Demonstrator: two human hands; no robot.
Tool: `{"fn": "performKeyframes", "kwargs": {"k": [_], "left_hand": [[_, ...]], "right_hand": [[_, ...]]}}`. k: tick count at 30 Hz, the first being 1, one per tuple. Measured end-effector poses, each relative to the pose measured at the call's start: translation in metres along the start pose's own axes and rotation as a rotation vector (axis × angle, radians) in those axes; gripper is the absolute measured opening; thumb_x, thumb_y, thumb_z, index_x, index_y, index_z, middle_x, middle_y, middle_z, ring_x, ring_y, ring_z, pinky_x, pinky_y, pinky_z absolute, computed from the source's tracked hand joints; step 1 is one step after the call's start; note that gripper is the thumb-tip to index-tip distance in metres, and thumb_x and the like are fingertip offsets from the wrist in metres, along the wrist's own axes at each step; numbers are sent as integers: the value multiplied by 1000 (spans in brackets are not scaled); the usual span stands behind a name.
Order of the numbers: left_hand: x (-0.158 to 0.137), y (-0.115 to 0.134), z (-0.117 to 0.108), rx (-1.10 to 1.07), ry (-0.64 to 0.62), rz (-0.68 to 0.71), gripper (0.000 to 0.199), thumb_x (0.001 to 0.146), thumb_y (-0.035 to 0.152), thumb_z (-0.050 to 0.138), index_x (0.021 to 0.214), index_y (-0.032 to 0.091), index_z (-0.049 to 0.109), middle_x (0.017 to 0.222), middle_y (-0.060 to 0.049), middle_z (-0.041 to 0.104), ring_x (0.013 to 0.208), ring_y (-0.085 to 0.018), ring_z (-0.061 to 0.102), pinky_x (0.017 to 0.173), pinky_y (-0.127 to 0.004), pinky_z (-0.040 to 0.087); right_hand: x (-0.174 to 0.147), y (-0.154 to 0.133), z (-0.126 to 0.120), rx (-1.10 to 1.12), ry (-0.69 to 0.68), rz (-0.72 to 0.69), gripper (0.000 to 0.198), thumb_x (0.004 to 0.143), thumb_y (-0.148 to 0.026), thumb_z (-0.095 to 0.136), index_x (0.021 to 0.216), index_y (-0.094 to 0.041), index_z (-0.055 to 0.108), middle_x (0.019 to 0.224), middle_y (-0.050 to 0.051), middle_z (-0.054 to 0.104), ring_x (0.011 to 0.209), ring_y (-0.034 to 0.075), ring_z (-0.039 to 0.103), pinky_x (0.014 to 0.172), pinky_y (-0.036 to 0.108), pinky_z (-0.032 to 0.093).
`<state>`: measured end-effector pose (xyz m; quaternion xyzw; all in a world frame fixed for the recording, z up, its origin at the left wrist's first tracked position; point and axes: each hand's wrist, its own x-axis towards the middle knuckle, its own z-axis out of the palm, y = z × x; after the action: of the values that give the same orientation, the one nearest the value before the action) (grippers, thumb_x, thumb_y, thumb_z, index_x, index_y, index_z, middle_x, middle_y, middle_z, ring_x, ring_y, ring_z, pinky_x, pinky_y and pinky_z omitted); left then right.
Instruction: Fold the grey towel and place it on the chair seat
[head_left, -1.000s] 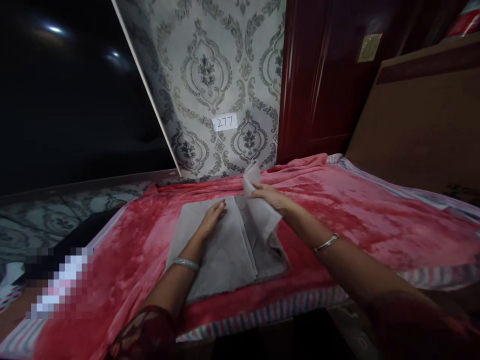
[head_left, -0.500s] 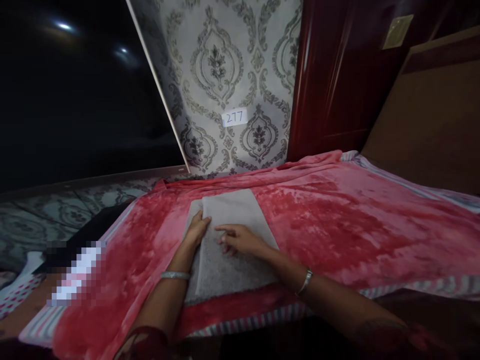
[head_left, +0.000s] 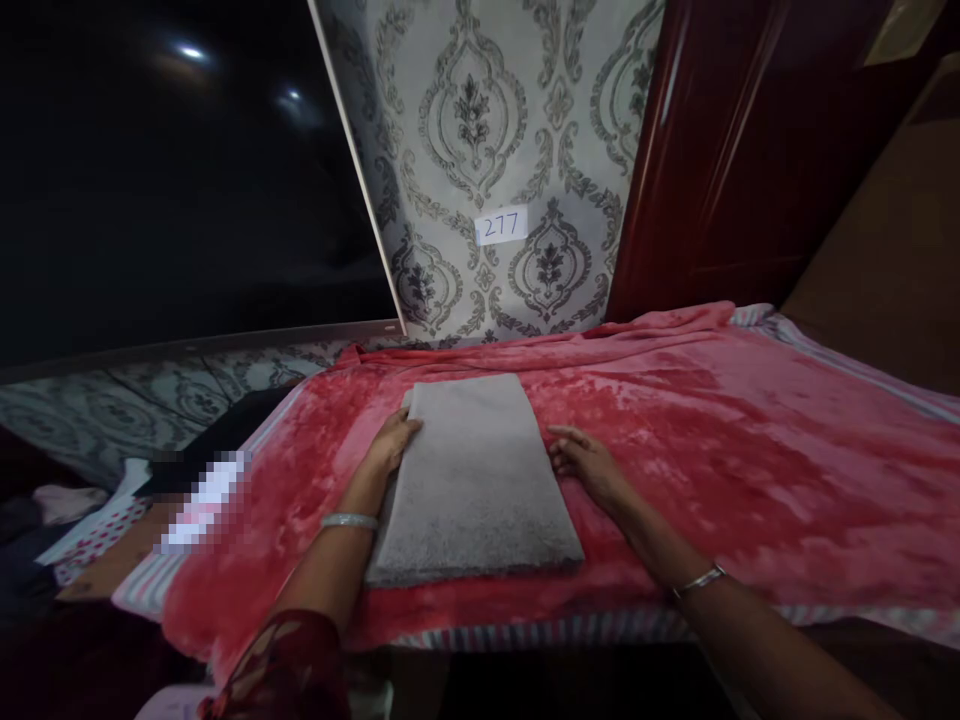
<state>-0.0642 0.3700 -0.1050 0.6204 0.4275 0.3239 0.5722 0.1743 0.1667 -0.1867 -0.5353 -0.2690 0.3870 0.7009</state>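
Cloth (head_left: 480, 480), one fuzzy grey rectangle pinched by left fingers (head_left: 409, 427), lies on one plush blanket (head_left: 720, 450), right fingers (head_left: 574, 439) half-curled, empty.

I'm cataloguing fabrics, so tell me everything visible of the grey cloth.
The grey cloth looks soft and fuzzy, folded in layers into a flat, roughly rectangular bundle. It lies on the red blanket, short edge nearest the camera. The left hand touches its left edge; the right hand is by its right edge, contact unclear.

Home room: patterned wallpaper (head_left: 480, 120), red blanket (head_left: 675, 440), dark screen (head_left: 165, 200).
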Motion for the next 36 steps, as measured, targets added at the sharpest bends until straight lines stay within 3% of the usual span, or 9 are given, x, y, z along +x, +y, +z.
{"fn": "performKeyframes", "kwargs": {"k": [5,9,13,17,21,27,30,33,36], "left_hand": [[-27,-15,-3,-25,-90,17,60,60,36,77,114,13,64,88,-8,73,76,-24,70,68,-33,56],[-48,-35,-12,92,-83,98,81,67,44,77,137,15,52,116,-12,70,98,-27,69,82,-37,57],[-50,-41,-18,283,62,127,74,76,34,67,145,16,46,124,-13,68,109,-27,66,95,-41,53],[-42,-41,-26,321,53,124,72,78,28,60,147,15,43,119,-13,70,101,-27,69,93,-44,55],[-38,-50,-33,509,73,218,67,74,24,59,140,13,52,135,-15,62,123,-28,60,108,-46,44],[-42,-36,-37,934,69,246,66,82,23,51,147,13,43,126,-16,68,113,-29,66,98,-43,51],[-40,-17,-22,1127,112,317,59,85,23,48,144,15,47,129,-18,64,116,-31,64,100,-43,49],[-30,-1,9,1176,-43,483,56,89,26,46,143,14,48,145,-18,53,134,-28,51,112,-40,40],[-13,10,41,1210,-182,504,62,92,36,47,147,9,42,155,-20,39,146,-30,34,118,-44,31]], "right_hand": [[-4,3,-2,-71,-48,-55,47,61,-42,71,101,-19,66,73,-1,63,60,12,56,58,28,46],[-5,5,0,-117,-42,-93,47,62,-44,68,102,-19,65,72,-2,61,59,12,54,57,26,44],[-5,9,0,-154,-43,-112,47,63,-46,66,102,-20,65,70,-3,59,58,11,52,55,26,42],[-5,9,0,-160,-43,-114,47,63,-48,66,101,-20,64,70,-2,59,59,12,53,55,26,42],[-5,8,1,-152,-45,-105,46,63,-46,68,101,-20,65,70,-2,60,59,12,53,55,26,42],[-3,15,-2,-194,-2,-162,43,68,-46,65,102,-20,67,74,1,64,61,15,56,56,28,45],[3,11,2,-390,78,-338,36,76,-45,57,99,-21,71,88,7,70,81,21,63,70,35,52],[19,-3,22,-652,54,-526,37,83,-35,49,109,-23,72,110,9,71,105,25,62,93,42,50],[42,-25,56,-906,-82,-603,49,88,-26,42,131,-21,64,129,10,65,121,25,57,108,45,41]]}}
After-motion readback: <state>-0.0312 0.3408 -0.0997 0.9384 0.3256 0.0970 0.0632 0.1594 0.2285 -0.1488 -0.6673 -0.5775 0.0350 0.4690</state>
